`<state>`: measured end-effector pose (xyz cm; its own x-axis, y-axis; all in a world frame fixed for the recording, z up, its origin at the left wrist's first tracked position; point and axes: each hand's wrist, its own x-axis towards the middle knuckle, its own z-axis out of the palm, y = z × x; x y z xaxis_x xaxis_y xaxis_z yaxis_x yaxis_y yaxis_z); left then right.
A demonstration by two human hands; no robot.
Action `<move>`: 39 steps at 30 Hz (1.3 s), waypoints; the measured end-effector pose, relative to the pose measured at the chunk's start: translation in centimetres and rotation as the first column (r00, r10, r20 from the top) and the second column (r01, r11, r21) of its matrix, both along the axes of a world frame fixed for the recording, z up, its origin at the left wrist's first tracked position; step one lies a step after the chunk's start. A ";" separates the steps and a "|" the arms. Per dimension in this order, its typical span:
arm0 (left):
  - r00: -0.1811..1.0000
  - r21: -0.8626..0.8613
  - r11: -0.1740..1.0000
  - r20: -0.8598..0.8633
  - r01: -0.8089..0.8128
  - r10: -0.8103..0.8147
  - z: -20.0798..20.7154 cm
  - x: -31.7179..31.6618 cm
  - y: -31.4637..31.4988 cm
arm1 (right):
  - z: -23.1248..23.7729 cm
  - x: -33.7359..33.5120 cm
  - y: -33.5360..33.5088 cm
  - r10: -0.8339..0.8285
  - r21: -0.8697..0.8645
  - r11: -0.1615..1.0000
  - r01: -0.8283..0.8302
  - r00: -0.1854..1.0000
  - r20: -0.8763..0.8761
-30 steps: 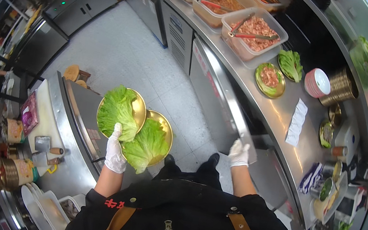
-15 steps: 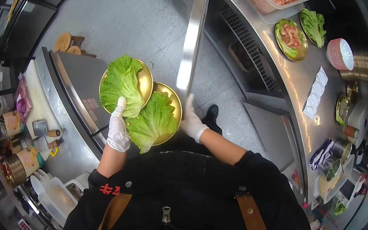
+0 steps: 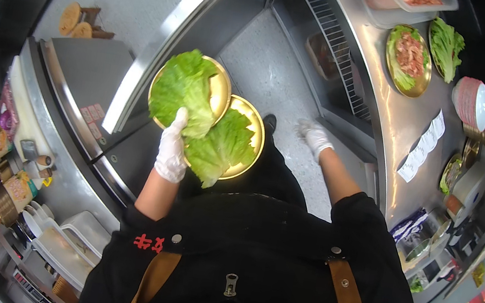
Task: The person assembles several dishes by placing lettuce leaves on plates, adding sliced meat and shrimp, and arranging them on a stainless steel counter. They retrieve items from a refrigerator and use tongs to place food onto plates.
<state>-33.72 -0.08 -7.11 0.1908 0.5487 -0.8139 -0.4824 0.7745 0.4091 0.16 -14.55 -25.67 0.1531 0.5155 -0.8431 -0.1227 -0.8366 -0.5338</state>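
— What is the left hand carrying?
— It is gripping two overlapping gold plates, each lined with a lettuce leaf, held out over the floor.
— And the right hand?
— Hanging free, fingers loosely spread, holding nothing, near the steel counter.
— Any risk?
— The plates are tilting on one hand, so a leaf or the lower plate could be sliding off.

head view, steep downward, close over torso
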 end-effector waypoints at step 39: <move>0.941 -0.244 0.941 0.298 0.236 -0.159 -29.0 10.1 0.6 | -0.3 12.5 7.5 -0.617 0.025 0.247 0.969 0.177 -0.767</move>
